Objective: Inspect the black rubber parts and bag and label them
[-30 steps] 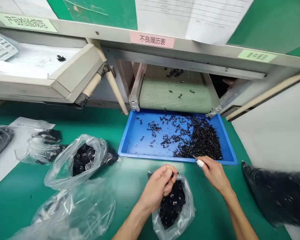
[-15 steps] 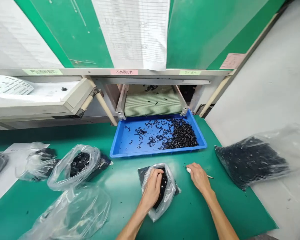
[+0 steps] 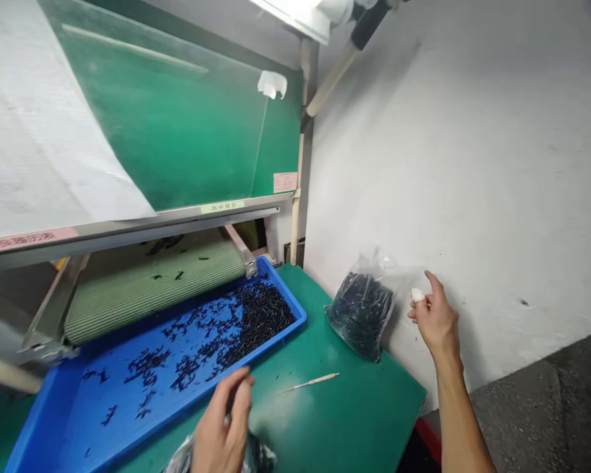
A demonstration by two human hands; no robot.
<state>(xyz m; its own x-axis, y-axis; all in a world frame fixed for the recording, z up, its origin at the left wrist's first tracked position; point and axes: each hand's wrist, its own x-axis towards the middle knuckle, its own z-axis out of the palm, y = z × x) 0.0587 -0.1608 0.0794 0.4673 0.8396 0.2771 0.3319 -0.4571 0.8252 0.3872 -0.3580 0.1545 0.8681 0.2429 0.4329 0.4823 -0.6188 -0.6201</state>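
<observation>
**Tray's R edge, open mat beside it, wall past that.**
Your L hand is curled over clear bag at frame bottom; grip can't tell. R hand pinches white bit, just beside full bag by wall. Blue tray holds black parts, heaped toward R end. Thin stick lies on green mat.

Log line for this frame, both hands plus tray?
left hand: above clear plastic bag | right hand: pinching small white piece, near bag of black parts | blue tray: small black parts heaped at right end
</observation>
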